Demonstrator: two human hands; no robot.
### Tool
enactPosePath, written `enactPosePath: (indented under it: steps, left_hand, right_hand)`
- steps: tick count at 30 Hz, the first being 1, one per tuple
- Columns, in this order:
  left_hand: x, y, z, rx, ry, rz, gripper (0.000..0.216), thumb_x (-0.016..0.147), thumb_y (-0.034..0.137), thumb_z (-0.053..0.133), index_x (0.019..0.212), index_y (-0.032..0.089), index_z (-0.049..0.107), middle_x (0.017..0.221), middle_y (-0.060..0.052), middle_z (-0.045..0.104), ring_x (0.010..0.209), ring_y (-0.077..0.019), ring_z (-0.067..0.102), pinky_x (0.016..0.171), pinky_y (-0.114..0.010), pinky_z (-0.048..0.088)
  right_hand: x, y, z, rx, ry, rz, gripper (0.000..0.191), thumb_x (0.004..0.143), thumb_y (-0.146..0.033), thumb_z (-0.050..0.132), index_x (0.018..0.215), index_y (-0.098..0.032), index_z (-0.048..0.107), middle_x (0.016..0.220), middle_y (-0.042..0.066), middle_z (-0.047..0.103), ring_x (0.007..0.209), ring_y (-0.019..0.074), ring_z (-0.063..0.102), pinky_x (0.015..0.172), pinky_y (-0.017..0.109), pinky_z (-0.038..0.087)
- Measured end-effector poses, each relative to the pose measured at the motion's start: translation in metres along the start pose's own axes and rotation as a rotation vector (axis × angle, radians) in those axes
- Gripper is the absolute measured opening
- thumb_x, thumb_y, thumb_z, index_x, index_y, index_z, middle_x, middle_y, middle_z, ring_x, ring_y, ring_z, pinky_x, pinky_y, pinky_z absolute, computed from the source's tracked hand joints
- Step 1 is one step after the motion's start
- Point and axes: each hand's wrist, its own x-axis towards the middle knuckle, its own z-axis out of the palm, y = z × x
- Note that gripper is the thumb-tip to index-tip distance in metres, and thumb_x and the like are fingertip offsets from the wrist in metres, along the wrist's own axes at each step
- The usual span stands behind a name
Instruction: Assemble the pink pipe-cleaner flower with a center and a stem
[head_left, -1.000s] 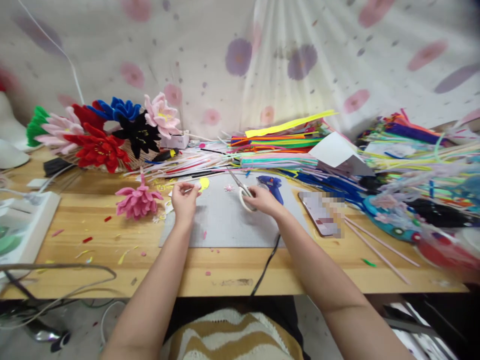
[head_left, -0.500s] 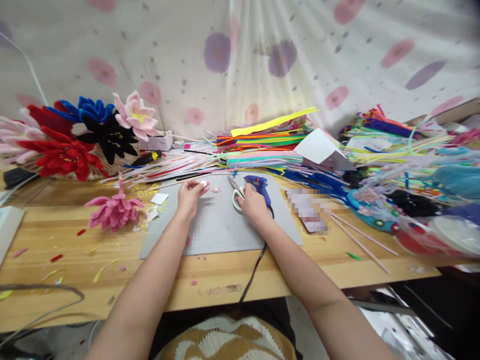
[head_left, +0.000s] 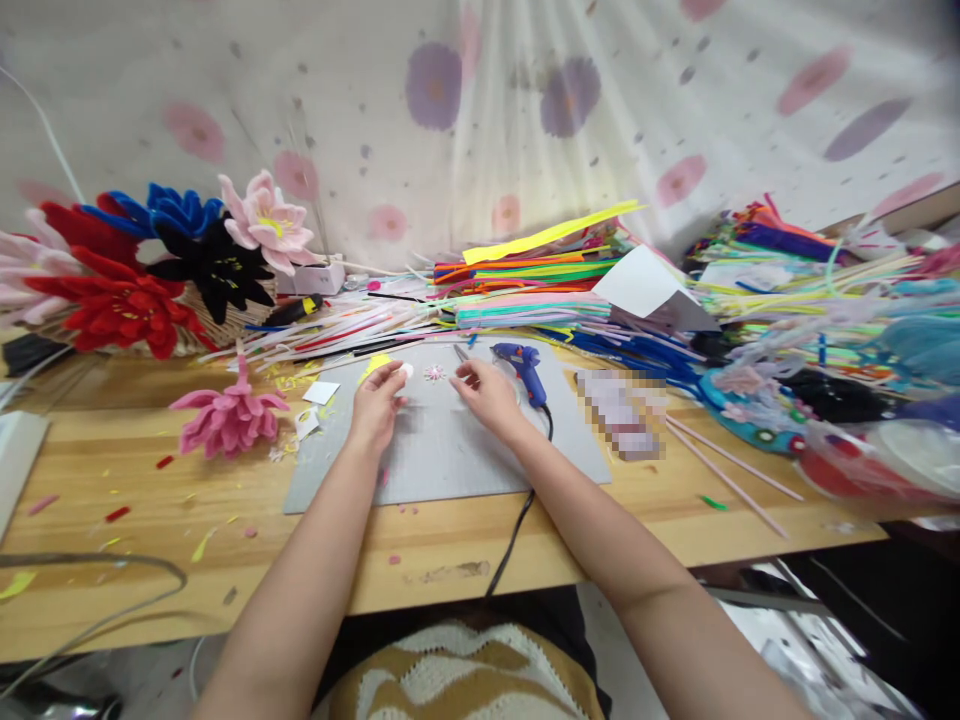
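Note:
My left hand (head_left: 377, 402) is closed on a small white disc (head_left: 407, 371), pinched between thumb and fingertips above the grey mat (head_left: 427, 460). Just right of the disc lies a small pink-and-white spiky flower piece (head_left: 434, 373). My right hand (head_left: 486, 393), fingers bent and apart, hovers beside that piece with nothing visible in it. Behind it are scissors (head_left: 461, 353), mostly covered by the hand. A blue glue gun (head_left: 525, 370) rests on the mat to the right, its black cord running toward me.
A pink fuzzy flower (head_left: 234, 415) lies left of the mat, near white paper squares (head_left: 321, 392). Finished fuzzy flowers (head_left: 142, 310) stand at back left. Bundles of coloured pipe cleaners (head_left: 532, 310) line the back. A blurred-out object (head_left: 621, 412) and pink stems (head_left: 731, 470) lie right.
My right hand has let go of the scissors and moved left, toward the flower piece. My left hand keeps the white disc, and a yellow scrap now shows behind it.

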Motion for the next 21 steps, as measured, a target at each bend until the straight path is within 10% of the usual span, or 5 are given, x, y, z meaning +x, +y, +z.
enactPosePath:
  steps: [6,21]
  left_hand:
    - [-0.013,-0.009,0.001,-0.037,-0.090,-0.042,0.029,0.055,0.019,0.074,0.082,0.015,0.064,0.072,0.001,0.061,0.061,-0.0066,0.058,0.050,-0.016,0.048]
    - [-0.007,-0.003,-0.012,-0.015,-0.303,-0.116,0.028,0.060,0.025,0.076,0.086,0.016,0.067,0.075,-0.003,0.067,0.062,-0.0090,0.061,0.049,-0.017,0.050]
  right_hand:
    - [0.014,-0.026,0.038,0.892,-0.173,0.272,0.032,0.065,-0.025,0.065,0.087,-0.019,0.043,0.070,-0.006,0.057,0.060,0.0074,0.057,0.060,0.022,0.045]
    - [0.017,-0.033,0.026,1.214,-0.419,0.533,0.026,0.063,-0.012,0.073,0.076,-0.015,0.051,0.057,-0.007,0.057,0.049,0.0024,0.054,0.049,0.012,0.043]
